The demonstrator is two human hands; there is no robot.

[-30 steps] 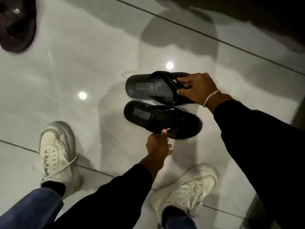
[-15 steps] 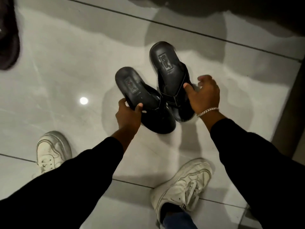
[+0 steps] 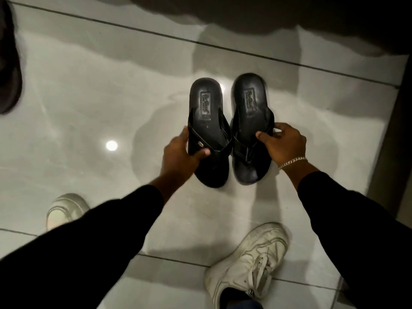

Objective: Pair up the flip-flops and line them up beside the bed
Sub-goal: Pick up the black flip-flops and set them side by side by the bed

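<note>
Left hand [image 3: 178, 152] grips the left black flip-flop [image 3: 208, 132], right hand [image 3: 283, 143] its mate [image 3: 252, 128] (heels far); set both down level, edges touching.

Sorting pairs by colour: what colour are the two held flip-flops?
Both flip-flops are black, clearest in the head view.

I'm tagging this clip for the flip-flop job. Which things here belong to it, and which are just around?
Belongs to the job:
left flip-flop, held by the left hand
right flip-flop, held by the right hand

Just around:
white sneakers on the person's feet
dark object at the left edge
</note>
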